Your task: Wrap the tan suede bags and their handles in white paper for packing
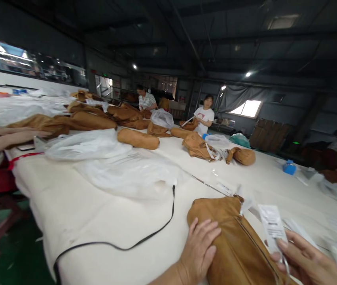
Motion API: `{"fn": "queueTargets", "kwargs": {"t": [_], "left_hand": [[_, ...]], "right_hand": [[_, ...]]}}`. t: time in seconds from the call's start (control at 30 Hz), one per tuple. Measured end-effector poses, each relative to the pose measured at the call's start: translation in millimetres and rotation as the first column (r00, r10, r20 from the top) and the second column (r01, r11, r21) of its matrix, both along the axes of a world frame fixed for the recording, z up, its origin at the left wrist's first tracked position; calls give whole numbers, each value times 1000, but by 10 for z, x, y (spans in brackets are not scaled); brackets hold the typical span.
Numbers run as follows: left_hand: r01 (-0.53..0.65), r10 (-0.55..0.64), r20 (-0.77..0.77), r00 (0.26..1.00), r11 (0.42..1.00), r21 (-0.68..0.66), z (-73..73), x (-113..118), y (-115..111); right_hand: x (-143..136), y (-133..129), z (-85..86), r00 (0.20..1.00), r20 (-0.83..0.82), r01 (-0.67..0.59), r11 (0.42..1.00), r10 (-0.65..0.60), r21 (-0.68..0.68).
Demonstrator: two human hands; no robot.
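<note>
One tag (271, 222), lower right, seems pinched by the right grip (306, 253); steady the brown bag (236, 245) with spread left grip (199, 246).

1. This looks like a factory workshop: a wide hall under a dark roof with long metal beams (183, 33).
2. A broad, white-covered worktable (97, 217) stretches across it, strewn with many soft, tan, leather-look bags (88, 120).
3. Crumpled, translucent whitish plastic wrapping (133, 174) lies among them, and a white, printed, rectangular tag (271, 223) shows over the nearest tan bag with a long zip (235, 245).
4. Across the table are co-workers, one person in a striped top (147, 101) and another in a white printed T-shirt (204, 115).
5. Small, bright lamps (248, 74) hang overhead; the floor (23, 253) is green.
</note>
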State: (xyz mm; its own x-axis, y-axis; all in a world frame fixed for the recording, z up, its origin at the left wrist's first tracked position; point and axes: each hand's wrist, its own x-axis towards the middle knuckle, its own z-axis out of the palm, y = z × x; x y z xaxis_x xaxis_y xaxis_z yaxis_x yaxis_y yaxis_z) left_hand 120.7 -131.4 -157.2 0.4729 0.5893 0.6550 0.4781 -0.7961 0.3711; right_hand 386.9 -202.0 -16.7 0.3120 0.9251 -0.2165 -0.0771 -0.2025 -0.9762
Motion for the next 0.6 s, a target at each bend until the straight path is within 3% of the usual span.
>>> {"fn": "queueTargets", "kwargs": {"t": [0.13,0.23,0.3,0.4,0.5,0.6], "left_hand": [[45,-45,-1,999,998,-50,68,-28,32],[122,-120,34,992,989,-83,312,-103,185],[144,-132,104,986,983,-113,504,-160,390],[30,9,215,977,984,-178,666,-212,854],[-162,217,195,956,951,-262,611,-206,1403],[-249,287,82,954,918,-307,435,-179,1867]], "right_hand": [[-210,174,117,998,31,-61,996,59,70],[-257,386,195,988,66,-145,987,140,69],[-258,566,237,981,69,-189,979,183,80],[-279,918,306,975,54,-222,968,217,120],[-343,1372,404,976,28,-216,963,214,162],[-448,1836,509,978,-13,-202,963,207,177]]}}
